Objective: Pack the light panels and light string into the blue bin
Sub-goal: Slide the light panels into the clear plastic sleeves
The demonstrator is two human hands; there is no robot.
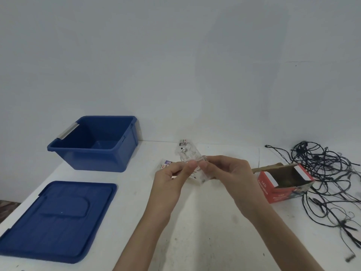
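Observation:
The blue bin (117,157) stands open with nothing inside at the far left of the white table. Both my hands meet above the table's middle and pinch a small clear-wrapped light panel (192,160). My left hand (172,178) holds its left edge, my right hand (224,173) its right edge. Another wrapped panel (166,164) lies on the table just behind my left hand, partly hidden. The dark light string (328,173) lies in a loose tangle at the far right.
The bin's blue lid (58,220) lies flat at the near left. An open red LED box (283,182) sits on its side between my right hand and the tangle. A pale wall rises behind the table (205,231).

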